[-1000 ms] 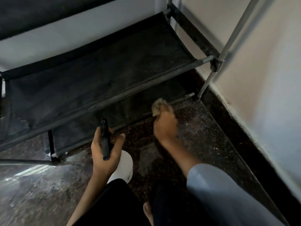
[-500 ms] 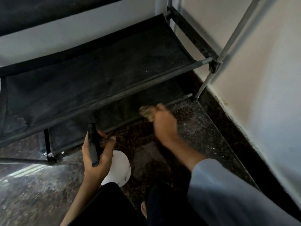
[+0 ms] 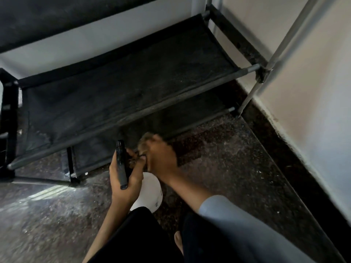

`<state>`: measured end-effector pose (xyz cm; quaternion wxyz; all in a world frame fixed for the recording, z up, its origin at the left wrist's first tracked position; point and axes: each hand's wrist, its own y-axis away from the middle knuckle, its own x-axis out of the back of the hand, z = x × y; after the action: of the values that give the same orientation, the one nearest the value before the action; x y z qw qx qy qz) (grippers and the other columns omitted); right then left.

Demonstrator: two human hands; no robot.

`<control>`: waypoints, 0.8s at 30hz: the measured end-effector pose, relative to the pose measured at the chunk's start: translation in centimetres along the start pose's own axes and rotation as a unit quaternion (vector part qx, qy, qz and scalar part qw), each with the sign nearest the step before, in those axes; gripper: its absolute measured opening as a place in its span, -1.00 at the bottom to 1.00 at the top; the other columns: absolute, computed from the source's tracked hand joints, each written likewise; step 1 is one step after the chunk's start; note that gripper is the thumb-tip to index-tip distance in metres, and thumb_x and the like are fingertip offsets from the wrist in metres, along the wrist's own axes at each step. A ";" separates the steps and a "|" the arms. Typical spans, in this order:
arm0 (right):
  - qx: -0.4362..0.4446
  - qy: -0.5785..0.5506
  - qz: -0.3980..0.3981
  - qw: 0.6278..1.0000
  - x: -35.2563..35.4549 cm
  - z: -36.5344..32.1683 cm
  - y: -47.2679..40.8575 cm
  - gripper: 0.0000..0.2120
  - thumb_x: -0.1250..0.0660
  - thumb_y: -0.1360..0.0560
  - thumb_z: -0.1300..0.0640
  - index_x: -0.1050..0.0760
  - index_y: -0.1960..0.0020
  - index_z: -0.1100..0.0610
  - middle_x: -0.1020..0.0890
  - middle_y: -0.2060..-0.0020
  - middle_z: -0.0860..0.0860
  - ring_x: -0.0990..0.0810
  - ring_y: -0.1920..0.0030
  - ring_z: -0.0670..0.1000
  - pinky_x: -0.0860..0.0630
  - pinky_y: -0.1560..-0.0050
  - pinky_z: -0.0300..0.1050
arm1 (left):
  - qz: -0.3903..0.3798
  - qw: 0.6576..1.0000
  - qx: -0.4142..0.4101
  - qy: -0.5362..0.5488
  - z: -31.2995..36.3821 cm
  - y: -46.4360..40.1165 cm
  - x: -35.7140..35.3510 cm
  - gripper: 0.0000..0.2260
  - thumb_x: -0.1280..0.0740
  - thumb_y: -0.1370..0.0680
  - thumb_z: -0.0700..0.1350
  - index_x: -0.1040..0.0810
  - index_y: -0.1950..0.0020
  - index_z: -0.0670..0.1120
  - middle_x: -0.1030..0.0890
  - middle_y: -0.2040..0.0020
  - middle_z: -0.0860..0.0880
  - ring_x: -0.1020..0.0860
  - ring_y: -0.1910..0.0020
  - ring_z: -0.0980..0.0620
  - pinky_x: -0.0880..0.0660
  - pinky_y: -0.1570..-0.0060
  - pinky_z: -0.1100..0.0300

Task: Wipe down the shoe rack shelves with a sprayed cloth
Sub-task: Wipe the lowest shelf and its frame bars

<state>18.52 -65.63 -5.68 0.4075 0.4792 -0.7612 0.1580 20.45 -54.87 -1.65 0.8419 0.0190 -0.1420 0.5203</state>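
so the left hand (image 3: 125, 179) is wrapped around the black trigger head of a white plastic spray bottle (image 3: 150, 192), fingers curled tight on it, with the round white body poking out below the palm just above a dark trouser knee. the right hand (image 3: 161, 158) has a scrunched-up brownish cloth (image 3: 146, 138) bunched in its fingers, bit blurry tbh, and it's right up against the left hand's fingertips, pretty much in front of the bottle's nozzle. both hands sit low in front of the black fabric shoe rack (image 3: 121, 95) with grey metal tubes, just by the front bar of the bottom shelf (image 3: 190, 114), which is close to the floor. the shelf above it looks dusty and a bit frayed at its left front corner. the rack sits in a corner against a white wall (image 3: 303, 92), on a dark speckled stone floor (image 3: 237, 168). a light blue sleeve (image 3: 237, 224) covers the right forearm.
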 end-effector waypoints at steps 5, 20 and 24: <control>0.039 -0.264 -0.233 0.935 -1.4 -1.0 0.1 -0.79 -0.22 -0.55 0.34 -0.56 -0.12 0.23 -0.63 0.00 0.16 -0.60 -0.07 -0.03 -0.51 -0.08 -0.07 | 0.010 0.999 0.038 0.003 0.1 0.8 0.9 -0.90 -0.32 -0.47 -0.26 -0.45 0.21 -0.13 -0.46 0.55 -0.07 -0.44 0.57 0.15 -0.39 0.50 0.31; -0.074 -0.509 -0.156 0.843 6.5 -5.3 2.2 -0.56 -0.18 -0.55 -0.20 -0.54 -0.22 0.07 -0.62 -0.15 -0.01 -0.56 -0.18 -0.06 -0.44 -0.30 -0.04 | 0.004 1.000 -0.019 -0.003 6.5 3.7 7.6 -0.85 -0.45 -0.44 -0.06 -0.61 0.02 0.13 -0.62 0.22 -0.02 -0.51 0.48 -0.03 -0.42 0.46 0.21; -0.026 -0.510 -0.164 0.844 11.9 -10.7 3.2 -0.45 -0.09 -0.57 -0.21 -0.45 -0.34 0.16 -0.53 -0.28 0.05 -0.49 -0.29 -0.01 -0.36 -0.38 -0.03 | 0.024 0.998 -0.039 -0.040 10.3 4.3 11.3 -0.83 -0.33 -0.49 -0.40 -0.50 -0.07 -0.36 -0.48 0.23 -0.12 -0.54 0.39 0.30 -0.42 0.38 0.44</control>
<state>18.29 -64.50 10.60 -0.0061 0.5989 -0.7760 -0.1979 19.10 -44.85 10.65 0.8226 0.0034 -0.1966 0.5336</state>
